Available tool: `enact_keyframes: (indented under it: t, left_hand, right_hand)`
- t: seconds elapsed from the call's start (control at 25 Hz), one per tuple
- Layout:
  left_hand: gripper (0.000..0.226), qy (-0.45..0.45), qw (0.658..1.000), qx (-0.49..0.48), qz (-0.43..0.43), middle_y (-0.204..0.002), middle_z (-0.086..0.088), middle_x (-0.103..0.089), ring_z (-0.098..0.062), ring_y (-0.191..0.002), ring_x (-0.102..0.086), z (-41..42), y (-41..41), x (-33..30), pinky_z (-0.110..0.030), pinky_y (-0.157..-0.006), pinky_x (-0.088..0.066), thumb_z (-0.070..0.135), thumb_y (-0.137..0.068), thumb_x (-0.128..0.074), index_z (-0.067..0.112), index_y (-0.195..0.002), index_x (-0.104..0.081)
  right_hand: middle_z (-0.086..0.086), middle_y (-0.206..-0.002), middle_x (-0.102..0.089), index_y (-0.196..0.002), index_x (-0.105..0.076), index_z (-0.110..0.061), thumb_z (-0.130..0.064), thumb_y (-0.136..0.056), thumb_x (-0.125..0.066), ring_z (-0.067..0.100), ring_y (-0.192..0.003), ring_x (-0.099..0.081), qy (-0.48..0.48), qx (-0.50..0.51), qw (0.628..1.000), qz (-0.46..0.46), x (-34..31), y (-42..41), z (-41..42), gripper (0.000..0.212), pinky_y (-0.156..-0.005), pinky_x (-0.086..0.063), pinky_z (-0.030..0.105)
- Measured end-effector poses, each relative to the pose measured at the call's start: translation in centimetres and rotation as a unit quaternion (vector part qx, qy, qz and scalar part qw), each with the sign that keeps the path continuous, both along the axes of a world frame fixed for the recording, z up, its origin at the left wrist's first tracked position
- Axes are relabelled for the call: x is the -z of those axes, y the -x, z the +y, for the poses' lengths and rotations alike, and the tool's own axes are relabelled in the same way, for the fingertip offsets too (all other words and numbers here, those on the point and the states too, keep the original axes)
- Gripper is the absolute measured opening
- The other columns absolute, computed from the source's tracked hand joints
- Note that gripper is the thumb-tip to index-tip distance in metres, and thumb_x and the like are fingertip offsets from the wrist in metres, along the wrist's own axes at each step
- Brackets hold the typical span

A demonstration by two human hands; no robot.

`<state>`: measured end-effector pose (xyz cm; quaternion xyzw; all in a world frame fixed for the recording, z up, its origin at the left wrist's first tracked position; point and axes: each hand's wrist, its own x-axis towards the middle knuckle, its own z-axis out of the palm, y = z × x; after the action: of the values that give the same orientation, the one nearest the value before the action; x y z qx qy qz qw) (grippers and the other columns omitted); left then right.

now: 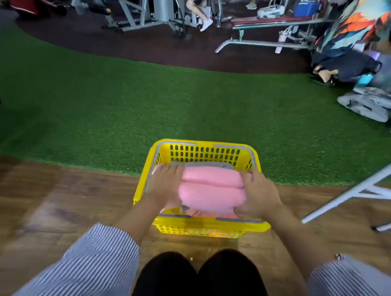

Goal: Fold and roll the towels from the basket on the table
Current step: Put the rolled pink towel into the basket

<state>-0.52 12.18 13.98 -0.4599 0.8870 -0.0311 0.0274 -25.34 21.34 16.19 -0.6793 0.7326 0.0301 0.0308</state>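
Observation:
A yellow plastic basket [203, 151] stands on the wooden floor in front of my knees. Over it is a bundle of folded pink towels [210, 191]. My left hand [165, 184] grips the bundle's left end. At the opposite end, my right hand [259, 195] holds it with the thumb underneath. A grey towel [202, 164] shows behind the pink ones, and more pink cloth lies lower in the basket.
Green artificial turf [169, 105] stretches beyond the basket. White folding table legs [364, 188] stand at the right. Gym machines [138, 6], a bench [276, 20], bags [371, 102] and other people are at the back.

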Motion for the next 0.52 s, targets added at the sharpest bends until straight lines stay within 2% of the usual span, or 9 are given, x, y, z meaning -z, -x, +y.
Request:
enact_keyframes:
  t: [0.16,0.24,0.36,0.52]
  left_hand:
    - [0.098,0.023,0.999,-0.033,-0.001,-0.132,-0.006,-0.043,-0.025,-0.121,-0.045,-3.1,1.1,9.2,-0.035,-0.103,-0.034,0.041,-0.062,-0.076,0.012,-0.141,-0.026]
    - [0.099,0.011,0.999,-0.043,0.005,-0.134,-0.008,-0.039,-0.026,-0.12,-0.046,-3.3,0.7,11.7,-0.034,-0.1,-0.036,0.04,-0.061,-0.078,0.013,-0.141,-0.026]
    - [0.097,0.004,0.999,-0.042,0.004,-0.137,-0.007,-0.038,-0.026,-0.121,-0.044,-6.0,1.2,12.2,-0.035,-0.103,-0.035,0.042,-0.062,-0.077,0.015,-0.141,-0.027]
    - [0.095,0.047,0.998,-0.045,0.016,-0.137,-0.004,-0.041,-0.025,-0.127,-0.039,-15.8,3.6,11.2,-0.036,-0.111,-0.025,0.045,-0.064,-0.073,0.016,-0.143,-0.027]
  right_hand:
    - [0.01,-0.123,-0.042,-0.139,-0.026,-0.019,-0.065,-0.049,-0.07,0.03,-0.115,-0.045,0.037,-0.01,0.999,0.009,9.7,1.1,-3.4,0.11,-0.088,-0.044,0.037]
    - [0.009,-0.119,-0.046,-0.136,-0.03,-0.013,-0.065,-0.049,-0.069,0.028,-0.11,-0.047,0.028,-0.018,0.999,-0.011,12.0,0.9,-4.3,0.108,-0.086,-0.044,0.036]
    - [0.006,-0.12,-0.047,-0.129,-0.036,-0.012,-0.063,-0.05,-0.07,0.024,-0.11,-0.047,0.015,-0.025,0.999,-0.021,12.2,1.7,-7.1,0.1,-0.089,-0.043,0.035]
    - [0.007,-0.122,-0.042,-0.13,-0.036,-0.014,-0.059,-0.049,-0.073,0.028,-0.113,-0.044,0.056,-0.011,0.998,-0.025,10.7,4.2,-16.7,0.1,-0.091,-0.041,0.037]
